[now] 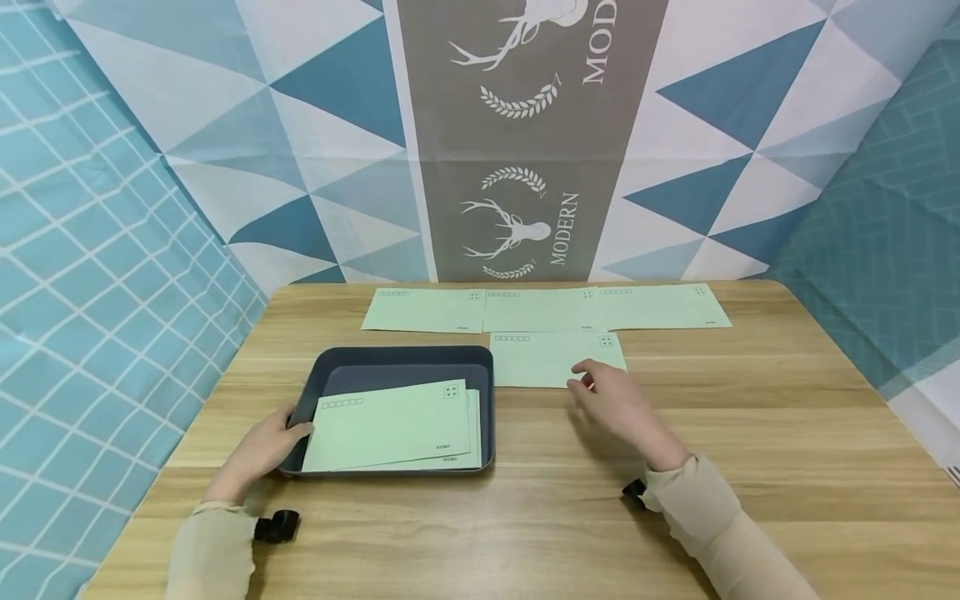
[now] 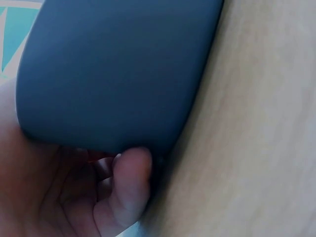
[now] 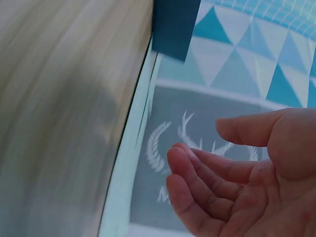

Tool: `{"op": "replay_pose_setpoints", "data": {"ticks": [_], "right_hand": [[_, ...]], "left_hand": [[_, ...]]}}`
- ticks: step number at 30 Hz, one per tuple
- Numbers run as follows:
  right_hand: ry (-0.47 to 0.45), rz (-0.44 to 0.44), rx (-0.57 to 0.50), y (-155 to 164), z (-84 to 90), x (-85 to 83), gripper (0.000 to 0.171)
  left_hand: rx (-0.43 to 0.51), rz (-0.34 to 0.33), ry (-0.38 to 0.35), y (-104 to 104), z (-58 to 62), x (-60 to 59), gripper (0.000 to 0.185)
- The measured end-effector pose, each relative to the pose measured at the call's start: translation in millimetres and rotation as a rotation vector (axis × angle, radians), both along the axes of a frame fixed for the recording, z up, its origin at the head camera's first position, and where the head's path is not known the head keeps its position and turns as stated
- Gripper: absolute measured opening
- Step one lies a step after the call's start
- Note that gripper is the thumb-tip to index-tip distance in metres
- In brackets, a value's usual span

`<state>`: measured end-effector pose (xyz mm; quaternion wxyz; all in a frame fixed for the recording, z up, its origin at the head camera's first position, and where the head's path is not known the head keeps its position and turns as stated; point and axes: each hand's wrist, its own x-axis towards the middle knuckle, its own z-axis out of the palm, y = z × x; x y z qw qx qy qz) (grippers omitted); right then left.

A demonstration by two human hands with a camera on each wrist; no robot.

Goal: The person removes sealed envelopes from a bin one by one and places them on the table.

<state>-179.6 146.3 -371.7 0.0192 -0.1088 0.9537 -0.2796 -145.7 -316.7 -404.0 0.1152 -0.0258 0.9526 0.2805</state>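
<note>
My left hand (image 1: 264, 446) grips the left side of a dark grey-blue tray (image 1: 401, 355), thumb over the rim and fingers against the outer wall. In the left wrist view, curled fingers (image 2: 129, 180) lie against the tray's wall (image 2: 113, 79). Inside the tray is a small overlapping pile of pale green envelopes (image 1: 393, 425). Over the right end of a single green envelope (image 1: 543, 362) on the table hovers my right hand (image 1: 618, 404), holding nothing. The right wrist view shows its fingers (image 3: 197, 192) loosely bent, with the thumb apart from them.
Behind the single envelope, three more green envelopes lie in a row along the back edge: left (image 1: 423, 311), middle (image 1: 540, 311) and right (image 1: 660, 308). A patterned backdrop (image 1: 517, 125) rises behind the wooden table (image 1: 750, 433), with a tiled-pattern sheet (image 1: 97, 275) at left.
</note>
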Motion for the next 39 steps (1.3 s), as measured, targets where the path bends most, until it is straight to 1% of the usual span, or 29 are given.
{"op": "replay_pose_setpoints", "data": {"ticks": [6,9,11,14,17,21,23,26,29,31,35,39], "right_hand": [[0.114,0.081,-0.023,-32,7.6,3.7,0.027],[0.162,0.148,-0.015,-50,10.2,2.6,0.026],[0.192,0.209,0.022,-61,10.1,0.8,0.028],[0.230,0.300,0.110,-77,9.1,-2.9,0.031],[0.246,0.357,0.185,-89,7.2,-6.6,0.035],[0.226,0.416,0.260,-100,4.6,-11.4,0.040],[0.206,0.449,0.290,-105,4.1,-13.8,0.044],[0.163,0.488,0.322,-112,4.6,-17.3,0.053],[0.124,0.518,0.365,-119,3.8,-20.5,0.066],[0.100,0.536,0.395,-124,2.1,-22.4,0.074],[0.049,0.560,0.458,-130,-1.9,-25.0,0.089],[0.036,0.581,0.520,-135,-3.6,-26.2,0.099]], "left_hand": [[0.002,-0.003,0.006,1,-0.7,0.1,0.056],[0.007,-0.002,0.000,0,-1.0,-0.7,0.057],[0.007,0.001,0.000,-1,-1.1,-0.9,0.056],[0.015,0.009,0.000,-2,-1.1,-1.2,0.053],[0.037,0.018,-0.008,-1,-0.9,-2.0,0.054],[0.079,0.029,-0.028,1,-1.9,-2.3,0.055],[0.086,0.032,-0.035,0,-2.2,-1.7,0.054],[0.066,0.026,-0.028,-1,-2.0,-1.4,0.053],[0.024,0.013,-0.011,-2,-1.2,-1.4,0.053],[0.013,0.009,-0.010,-1,-0.7,-1.3,0.054],[0.009,0.004,-0.011,1,-0.5,-1.5,0.054],[0.021,0.008,-0.019,0,0.3,-1.5,0.055]]}}
